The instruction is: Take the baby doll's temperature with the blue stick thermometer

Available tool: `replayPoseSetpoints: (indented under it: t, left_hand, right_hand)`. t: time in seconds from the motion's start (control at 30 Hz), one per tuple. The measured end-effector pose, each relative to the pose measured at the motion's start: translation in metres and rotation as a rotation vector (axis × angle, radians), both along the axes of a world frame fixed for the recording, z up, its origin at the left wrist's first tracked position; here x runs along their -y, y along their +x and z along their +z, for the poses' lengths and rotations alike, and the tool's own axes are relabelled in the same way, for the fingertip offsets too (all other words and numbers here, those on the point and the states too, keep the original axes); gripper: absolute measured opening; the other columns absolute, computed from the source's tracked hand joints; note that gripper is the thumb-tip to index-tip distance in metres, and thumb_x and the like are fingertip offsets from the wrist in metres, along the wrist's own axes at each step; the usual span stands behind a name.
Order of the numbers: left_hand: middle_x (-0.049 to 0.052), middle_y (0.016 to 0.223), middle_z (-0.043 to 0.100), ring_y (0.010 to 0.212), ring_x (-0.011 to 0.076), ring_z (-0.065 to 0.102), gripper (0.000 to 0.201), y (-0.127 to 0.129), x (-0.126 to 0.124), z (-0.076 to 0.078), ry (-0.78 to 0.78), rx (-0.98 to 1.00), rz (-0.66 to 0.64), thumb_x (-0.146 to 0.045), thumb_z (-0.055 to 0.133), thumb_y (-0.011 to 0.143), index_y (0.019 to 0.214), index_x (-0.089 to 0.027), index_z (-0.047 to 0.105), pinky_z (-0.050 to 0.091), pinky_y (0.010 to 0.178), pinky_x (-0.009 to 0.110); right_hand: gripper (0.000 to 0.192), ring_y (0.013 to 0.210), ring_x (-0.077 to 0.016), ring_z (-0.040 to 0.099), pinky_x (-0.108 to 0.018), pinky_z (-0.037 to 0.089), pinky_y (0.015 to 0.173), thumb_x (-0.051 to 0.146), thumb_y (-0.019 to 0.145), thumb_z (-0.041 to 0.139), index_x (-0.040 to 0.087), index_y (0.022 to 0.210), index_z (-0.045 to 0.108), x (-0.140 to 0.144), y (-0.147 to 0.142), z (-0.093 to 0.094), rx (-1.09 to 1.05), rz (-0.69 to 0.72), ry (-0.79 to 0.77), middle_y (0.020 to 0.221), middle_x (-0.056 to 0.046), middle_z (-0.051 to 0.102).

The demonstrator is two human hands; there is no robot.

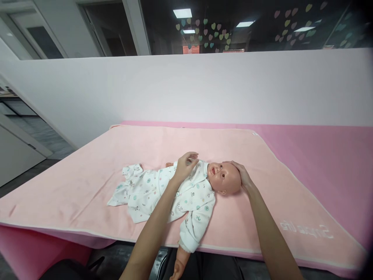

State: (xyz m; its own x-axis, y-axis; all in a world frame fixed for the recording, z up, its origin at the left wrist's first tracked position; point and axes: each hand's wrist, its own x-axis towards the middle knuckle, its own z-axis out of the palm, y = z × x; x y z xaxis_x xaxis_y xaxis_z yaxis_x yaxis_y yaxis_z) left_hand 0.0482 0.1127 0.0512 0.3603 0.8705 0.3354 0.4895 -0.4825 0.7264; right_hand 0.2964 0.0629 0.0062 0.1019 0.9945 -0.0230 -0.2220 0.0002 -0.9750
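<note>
Nearest the camera, a doll [186,194] lies on its back across a pale pink blanket [72,182], one bare arm hanging over the blanket's near edge. It wears a white romper [151,192] with small coloured prints. Its head points to the right, its legs to the left.

The left hand [184,166] comes in from below and rests on the doll's chest near the collar, palm down, fingers [190,157] loosely spread and slightly lifted, gripping nothing. The right hand [243,177] lies against the top of the doll's head, fingers curved around the crown in a light cupping hold; whether they press or merely touch cannot be told.

The blanket covers a pink mattress [320,147], which shows bare on the right and along the far side. Pale lettering is on the blanket's near right corner, too faint to read.

Behind the mattress stands a white partition [204,85]. Above it is dark glass [262,27] with pastel heart stickers [212,33] and reflected ceiling lights. To the far left a grey floor [43,136] and a doorway show.
</note>
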Motion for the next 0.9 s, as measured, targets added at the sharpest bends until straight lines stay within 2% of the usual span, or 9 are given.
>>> replayPoseSetpoints:
  t: [0.13, 0.2, 0.27, 0.4, 0.57, 0.63, 0.7, 0.8, 0.9]
  left_hand:
    - [0.002, 0.080, 0.059, 0.071, 0.0136, 0.054, 0.033, 0.011, 0.015, 0.003, -0.200, 0.066, -0.276, -0.044, 0.057, 0.076, 0.095, -0.017, 0.058, 0.042, 0.064, 0.024]
    - [-0.001, 0.076, 0.057, 0.068, 0.0118, 0.051, 0.036, 0.012, 0.018, 0.002, -0.223, 0.025, -0.404, -0.043, 0.069, 0.064, 0.087, -0.018, 0.059, 0.039, 0.060, 0.022]
    - [-0.002, 0.075, 0.055, 0.067, 0.0110, 0.049, 0.038, 0.011, 0.018, 0.001, -0.216, 0.011, -0.444, -0.042, 0.074, 0.057, 0.084, -0.018, 0.059, 0.038, 0.060, 0.022]
    - [-0.002, 0.068, 0.056, 0.062, 0.0103, 0.049, 0.033, 0.007, 0.010, -0.005, -0.358, 0.132, -0.404, -0.039, 0.073, 0.057, 0.080, -0.017, 0.063, 0.036, 0.058, 0.021]
    - [-0.001, 0.067, 0.061, 0.055, 0.0087, 0.052, 0.033, -0.004, -0.002, -0.011, -0.657, 0.715, -0.064, -0.031, 0.073, 0.058, 0.087, -0.015, 0.065, 0.038, 0.054, 0.020]
    - [-0.001, 0.067, 0.062, 0.055, 0.0087, 0.053, 0.034, -0.007, -0.004, -0.011, -0.725, 0.862, 0.024, -0.029, 0.073, 0.057, 0.088, -0.016, 0.066, 0.039, 0.054, 0.020]
    - [-0.001, 0.067, 0.063, 0.055, 0.0092, 0.054, 0.033, -0.009, -0.005, -0.010, -0.776, 0.931, 0.034, -0.027, 0.074, 0.056, 0.086, -0.015, 0.067, 0.041, 0.055, 0.020]
    - [0.000, 0.070, 0.065, 0.059, 0.0104, 0.056, 0.030, -0.008, -0.005, -0.009, -0.794, 0.970, 0.010, -0.024, 0.074, 0.056, 0.083, -0.015, 0.068, 0.043, 0.057, 0.021]
    - [0.002, 0.070, 0.066, 0.059, 0.0109, 0.056, 0.028, -0.007, -0.006, -0.011, -0.783, 0.984, -0.016, -0.023, 0.073, 0.056, 0.082, -0.013, 0.068, 0.043, 0.058, 0.021]
  right_hand:
    - [0.038, 0.096, -0.0250, 0.061, -0.033, 0.047, 0.086, 0.051, 0.070, 0.060, 0.017, 0.084, 0.069, -0.001, 0.001, 0.000, 0.019, -0.050, 0.031, 0.096, -0.006, 0.069]
    - [0.037, 0.095, -0.0250, 0.062, -0.034, 0.047, 0.086, 0.050, 0.070, 0.061, 0.017, 0.083, 0.069, -0.001, 0.002, 0.001, 0.021, -0.052, 0.041, 0.095, -0.006, 0.069]
    - [0.036, 0.093, -0.0248, 0.062, -0.034, 0.047, 0.085, 0.050, 0.070, 0.060, 0.017, 0.083, 0.068, -0.001, 0.002, 0.001, 0.020, -0.048, 0.047, 0.094, -0.006, 0.069]
    - [0.034, 0.092, -0.0228, 0.061, -0.033, 0.047, 0.084, 0.048, 0.072, 0.058, 0.017, 0.081, 0.069, -0.002, 0.004, 0.002, 0.114, -0.105, 0.091, 0.094, -0.006, 0.069]
    - [0.027, 0.085, -0.0211, 0.061, -0.035, 0.046, 0.081, 0.040, 0.075, 0.054, 0.016, 0.079, 0.066, 0.010, -0.003, 0.019, 0.455, -0.554, 0.330, 0.084, -0.006, 0.068]
    - [0.023, 0.087, -0.0198, 0.061, -0.035, 0.045, 0.083, 0.034, 0.080, 0.050, 0.017, 0.080, 0.066, 0.021, -0.021, 0.033, 0.678, -0.615, 0.470, 0.085, -0.006, 0.067]
    - [0.021, 0.091, -0.0190, 0.059, -0.035, 0.042, 0.088, 0.027, 0.082, 0.047, 0.020, 0.077, 0.066, 0.030, -0.048, 0.049, 0.955, -0.499, 0.589, 0.089, -0.005, 0.068]
    - [0.024, 0.112, -0.0216, 0.049, -0.040, 0.032, 0.100, 0.025, 0.085, 0.045, 0.023, 0.077, 0.068, 0.029, -0.092, 0.064, 1.408, -0.159, 0.678, 0.114, -0.005, 0.062]
    - [0.024, 0.123, -0.0286, 0.039, -0.048, 0.026, 0.101, 0.021, 0.084, 0.045, 0.017, 0.094, 0.067, 0.010, -0.121, 0.066, 1.751, -0.065, 0.572, 0.133, -0.013, 0.047]
